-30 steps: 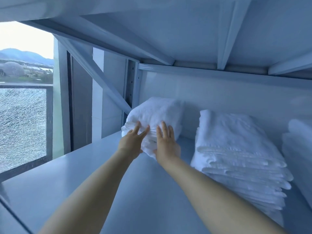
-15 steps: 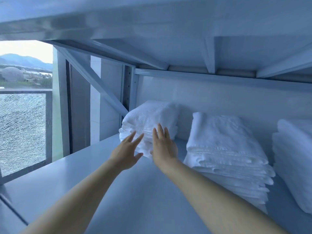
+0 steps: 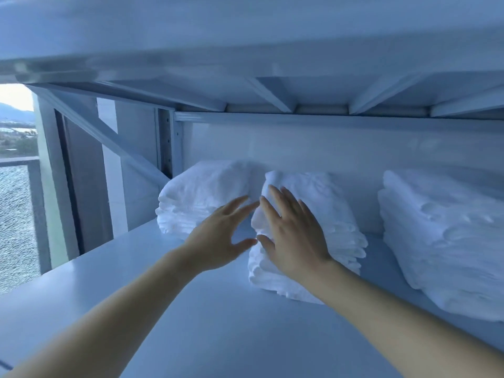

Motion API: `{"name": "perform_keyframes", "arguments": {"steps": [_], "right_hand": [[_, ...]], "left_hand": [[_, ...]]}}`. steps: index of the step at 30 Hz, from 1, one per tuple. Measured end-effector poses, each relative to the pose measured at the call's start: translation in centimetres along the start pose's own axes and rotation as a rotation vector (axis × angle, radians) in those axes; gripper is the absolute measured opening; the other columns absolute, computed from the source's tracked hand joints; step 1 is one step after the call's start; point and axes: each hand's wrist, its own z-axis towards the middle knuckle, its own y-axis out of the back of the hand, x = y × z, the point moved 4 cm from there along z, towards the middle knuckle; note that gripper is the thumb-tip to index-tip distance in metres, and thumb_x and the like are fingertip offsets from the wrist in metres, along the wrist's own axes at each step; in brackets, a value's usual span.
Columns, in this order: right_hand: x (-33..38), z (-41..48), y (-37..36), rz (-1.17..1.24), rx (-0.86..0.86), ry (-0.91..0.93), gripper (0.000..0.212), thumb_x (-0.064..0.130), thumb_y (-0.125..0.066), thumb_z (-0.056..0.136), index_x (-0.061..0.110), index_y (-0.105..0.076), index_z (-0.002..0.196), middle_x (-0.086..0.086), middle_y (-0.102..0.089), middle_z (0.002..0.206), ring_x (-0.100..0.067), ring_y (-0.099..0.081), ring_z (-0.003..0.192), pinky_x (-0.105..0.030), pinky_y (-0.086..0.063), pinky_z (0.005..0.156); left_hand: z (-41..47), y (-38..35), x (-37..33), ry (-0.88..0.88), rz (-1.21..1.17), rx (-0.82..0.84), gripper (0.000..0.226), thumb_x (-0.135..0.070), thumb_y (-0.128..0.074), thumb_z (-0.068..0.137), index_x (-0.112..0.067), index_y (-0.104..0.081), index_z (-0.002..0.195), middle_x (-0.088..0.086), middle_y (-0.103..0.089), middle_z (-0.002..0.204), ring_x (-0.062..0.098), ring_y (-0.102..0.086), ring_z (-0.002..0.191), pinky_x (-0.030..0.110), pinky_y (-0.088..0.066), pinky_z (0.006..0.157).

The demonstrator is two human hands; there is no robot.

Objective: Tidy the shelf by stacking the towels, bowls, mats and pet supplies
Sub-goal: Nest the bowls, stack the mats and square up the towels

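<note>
The three towel stacks, left (image 3: 201,197), middle (image 3: 327,214) and right (image 3: 441,236), are white terry cloth, soft and fluffy with a rough nap. The shelf board (image 3: 163,309) looks like smooth painted metal with a light sheen. The post (image 3: 167,148) and brace (image 3: 109,137) look painted metal too.

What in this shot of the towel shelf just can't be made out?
Head view: the right towel stack is cut off by the picture's right edge.
Head view: the right hand covers the front left of the middle towel stack.
Head view: the left hand is blurred; whether it touches the left towel stack is unclear.
</note>
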Motion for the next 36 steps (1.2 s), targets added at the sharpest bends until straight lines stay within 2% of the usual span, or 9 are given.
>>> {"name": "perform_keyframes", "arguments": {"steps": [2, 8, 13, 16, 20, 24, 28, 32, 36], "right_hand": [[-1.5, -1.8, 0.3, -0.03, 0.0, -0.03, 0.067, 0.041, -0.054, 0.089, 0.01, -0.029, 0.143, -0.01, -0.022, 0.153, -0.026, -0.021, 0.141, -0.042, -0.024, 0.112], [-6.0, -5.9, -1.0, -0.102, 0.127, -0.102, 0.076, 0.053, -0.047, 0.09, 0.029, -0.006, 0.148, -0.001, -0.004, 0.157, -0.019, -0.003, 0.144, -0.049, -0.005, 0.114], [-7.9, -8.1, -1.9, -0.079, 0.15, -0.127, 0.092, 0.059, -0.055, 0.081, 0.04, 0.008, 0.145, 0.01, 0.02, 0.154, -0.014, 0.02, 0.142, -0.058, -0.01, 0.11], [-8.6, -9.0, -2.6, -0.092, 0.178, -0.115, 0.109, 0.06, -0.063, 0.074, 0.041, 0.022, 0.14, 0.011, 0.036, 0.148, -0.014, 0.033, 0.136, -0.052, -0.021, 0.11], [-8.4, -8.9, -2.9, -0.033, 0.157, -0.067, 0.115, 0.052, -0.075, 0.066, 0.034, 0.006, 0.147, 0.006, 0.022, 0.153, -0.023, 0.006, 0.145, -0.035, -0.05, 0.084], [-8.4, -8.2, -3.8, 0.034, 0.087, -0.057, 0.111, 0.048, -0.082, 0.059, 0.027, -0.018, 0.148, 0.002, 0.002, 0.156, -0.026, -0.012, 0.143, -0.031, -0.055, 0.064], [-8.6, -6.8, -5.3, 0.074, 0.067, -0.025, 0.109, 0.046, -0.081, 0.062, 0.027, -0.017, 0.148, 0.003, 0.003, 0.156, -0.025, -0.008, 0.144, -0.033, -0.056, 0.063], [-8.4, -4.8, -7.2, 0.089, 0.079, -0.005, 0.107, 0.045, -0.075, 0.069, 0.032, -0.005, 0.148, 0.01, 0.023, 0.152, -0.014, 0.015, 0.141, -0.034, -0.053, 0.073], [-7.6, -2.6, -8.9, 0.075, 0.1, 0.011, 0.105, 0.044, -0.07, 0.076, 0.034, 0.006, 0.147, 0.014, 0.036, 0.146, -0.014, 0.024, 0.14, -0.032, -0.05, 0.083]], "left_hand": [[0.2, -0.9, -1.7, -0.043, 0.022, 0.016, 0.08, -0.05, -0.06, 0.083, -0.055, -0.005, 0.14, -0.021, -0.011, 0.153, 0.007, -0.022, 0.138, 0.031, -0.04, 0.099], [0.0, -4.6, -5.1, -0.096, 0.123, 0.037, 0.102, -0.054, -0.066, 0.074, -0.05, 0.013, 0.139, -0.016, 0.005, 0.155, 0.009, 0.007, 0.142, 0.031, -0.047, 0.089], [0.3, -6.7, -6.4, -0.035, 0.199, 0.026, 0.125, -0.056, -0.074, 0.063, -0.037, 0.025, 0.136, 0.003, 0.005, 0.153, 0.025, 0.008, 0.141, 0.033, -0.041, 0.099], [0.3, -6.8, -6.4, -0.037, 0.229, 0.038, 0.135, -0.054, -0.078, 0.054, -0.037, 0.026, 0.138, 0.005, 0.0, 0.152, 0.029, 0.002, 0.14, 0.032, -0.047, 0.091], [0.0, -6.5, -6.2, -0.042, 0.297, 0.044, 0.138, -0.044, -0.084, 0.048, -0.029, 0.012, 0.146, 0.011, -0.015, 0.152, 0.032, -0.018, 0.138, 0.028, -0.052, 0.079], [0.1, -6.2, -5.8, -0.028, 0.354, -0.009, 0.126, -0.027, -0.085, 0.035, -0.017, -0.024, 0.145, 0.017, -0.041, 0.14, 0.036, -0.045, 0.123, 0.02, -0.049, 0.052], [0.6, -6.3, -4.5, -0.017, 0.402, -0.036, 0.122, -0.024, -0.084, 0.031, -0.014, -0.035, 0.142, 0.017, -0.046, 0.136, 0.035, -0.05, 0.118, 0.016, -0.041, 0.047], [1.5, -6.6, -2.4, -0.004, 0.398, -0.041, 0.124, -0.02, -0.084, 0.034, -0.016, -0.025, 0.143, 0.017, -0.043, 0.139, 0.037, -0.047, 0.122, 0.024, -0.052, 0.049], [2.2, -6.7, -0.2, 0.0, 0.431, -0.052, 0.122, -0.018, -0.086, 0.032, -0.012, -0.033, 0.141, 0.02, -0.046, 0.137, 0.038, -0.048, 0.122, 0.035, -0.056, 0.07]]}}
